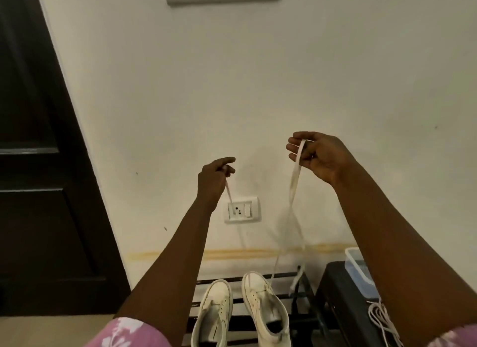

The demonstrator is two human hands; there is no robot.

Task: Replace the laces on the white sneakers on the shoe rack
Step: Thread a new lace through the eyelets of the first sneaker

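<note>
**Lace held aloft over white sneakers**

A dark door (38, 166) fills the left edge of the scene. Beside it, the left hand (215, 176) is raised before the wall, its fingers (227, 161) pinched together on one strand of a white lace (294, 184), which drops past the wall socket (242, 209). Below, near the camera, two white sneakers stand toes to the wall on the black shoe rack (299, 321): the left sneaker (214, 313) and, just beside it, the right sneaker (265, 308). Farther right and higher, the right hand (317, 155) grips the lace, which lies across its curled fingers (294, 148) and hangs in a long slack run to the right sneaker's eyelets. At far right, a clear plastic tub (358, 269) and a loose bundle of laces (382, 319) rest on a black stand (343, 295).
</note>
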